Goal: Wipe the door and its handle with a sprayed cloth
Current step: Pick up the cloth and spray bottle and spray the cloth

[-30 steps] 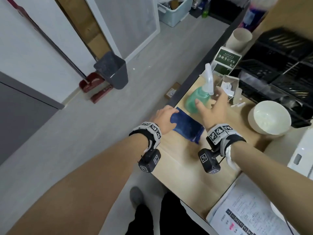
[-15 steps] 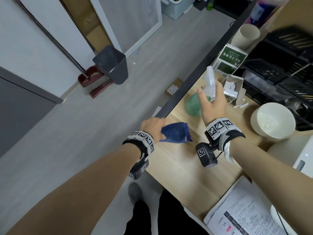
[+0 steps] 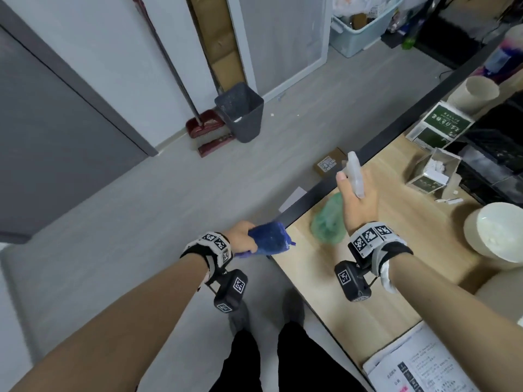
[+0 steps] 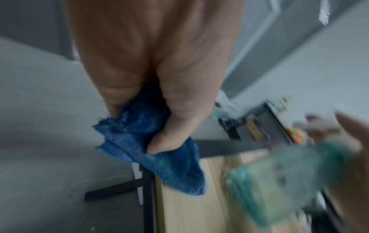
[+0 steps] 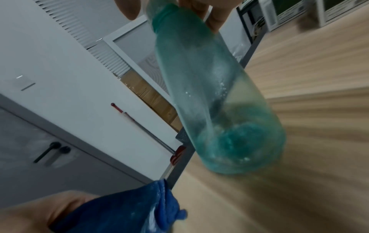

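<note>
- The left hand (image 3: pixel 242 236) is closed around a bunched blue cloth (image 3: pixel 271 239); in the left wrist view the thumb and fingers pinch the folded layers, and a free flap hangs below the grip.
- Judgement: this grip leaves a loose face of cloth exposed toward the bottle, suited to receiving spray.
- The right hand (image 3: pixel 358 200) is wrapped around the neck of a green spray bottle (image 3: pixel 328 222), with the white trigger head (image 3: pixel 355 174) projecting above the fingers. The bottle is tilted and clear of the wooden table (image 3: pixel 339 292). Whether a finger is on the trigger cannot be determined.
- Judgement: the step in hand is wetting the cloth; no wiping has started.
- The cloth sits at the dark front edge of the table, partly over the floor (image 3: pixel 169 207); the bottle is over the tabletop just beside it.
- The grey door (image 5: pixel 49 157) and its black handle (image 5: pixel 46 152) stand to the left, well apart from both hands.
- Open floor lies between the person and the door. A grey bin (image 3: pixel 240 116) and a red broom (image 3: pixel 202 124) stand against the wall, beside the door frame.
- A white bowl (image 3: pixel 498 233) and papers (image 3: pixel 418 363) occupy the table to the right.
</note>
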The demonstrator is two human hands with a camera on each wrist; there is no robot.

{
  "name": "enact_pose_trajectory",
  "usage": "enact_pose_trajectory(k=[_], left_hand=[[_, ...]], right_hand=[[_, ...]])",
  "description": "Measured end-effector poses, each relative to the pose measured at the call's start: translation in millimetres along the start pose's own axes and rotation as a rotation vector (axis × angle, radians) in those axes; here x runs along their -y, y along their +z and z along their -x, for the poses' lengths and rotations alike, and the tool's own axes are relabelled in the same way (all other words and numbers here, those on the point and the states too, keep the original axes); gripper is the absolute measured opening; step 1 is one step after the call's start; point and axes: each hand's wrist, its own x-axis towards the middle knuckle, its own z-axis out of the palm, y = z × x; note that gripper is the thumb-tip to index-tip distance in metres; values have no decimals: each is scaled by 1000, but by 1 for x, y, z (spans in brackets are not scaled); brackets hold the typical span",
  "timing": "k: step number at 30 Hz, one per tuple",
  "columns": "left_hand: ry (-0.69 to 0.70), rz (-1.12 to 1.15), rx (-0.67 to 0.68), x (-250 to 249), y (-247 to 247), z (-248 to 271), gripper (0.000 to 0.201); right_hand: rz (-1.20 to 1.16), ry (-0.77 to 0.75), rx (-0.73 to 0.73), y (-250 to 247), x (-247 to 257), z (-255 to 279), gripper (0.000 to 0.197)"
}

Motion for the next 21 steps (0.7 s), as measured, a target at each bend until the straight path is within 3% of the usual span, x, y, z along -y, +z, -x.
enact_pose_trajectory(k=[3, 7, 9, 13, 15, 21], left_hand=[[13, 203, -59, 22, -14, 38, 16], [76, 496, -229, 43, -37, 92, 35], [109, 617, -335, 51, -53, 111, 41], [128, 934, -549, 57, -91, 141, 24], [144, 956, -634, 63, -109, 156, 26], [157, 905, -739, 91, -142, 179, 31]], right_hand=[[-7, -34, 104, 27, 13, 17, 42], [29, -76, 266, 64, 42, 42, 37], [111, -152, 321, 83, 63, 53, 52], [112, -224, 412, 117, 109, 76, 70], [79, -234, 467, 132, 127, 86, 67], [13, -189, 672, 170, 161, 101, 31]])
